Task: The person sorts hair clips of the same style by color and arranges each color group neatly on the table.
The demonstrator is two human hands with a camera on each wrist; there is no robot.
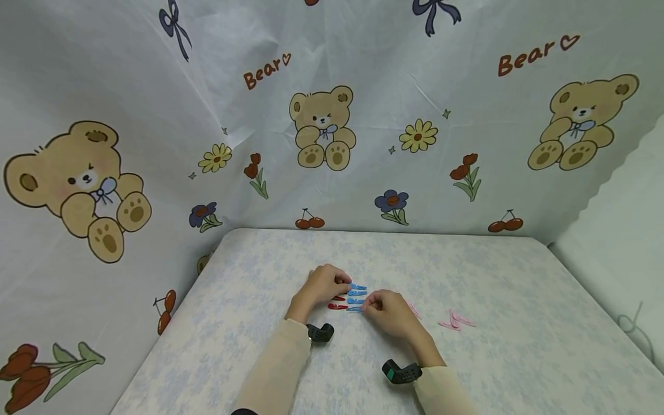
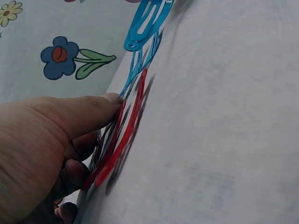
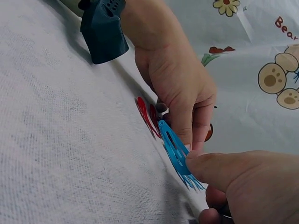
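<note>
A blue snap hair clip is pinched by its end between my right hand's thumb and fingers, tilted at the near end of a row of blue clips. My left hand is at the row's far end. Its thumb and fingertip pinch the tip of another blue hair clip; part of that grip is hidden. Red hair clips lie side by side under and beside the left hand, their ends close to the blue ones. The left fingers partly cover them.
Several pink hair clips lie loosely to the right of my right hand, one partly behind it. A pale patterned cloth covers the table. Behind it hangs a bear-print curtain. Each wrist wears a black camera.
</note>
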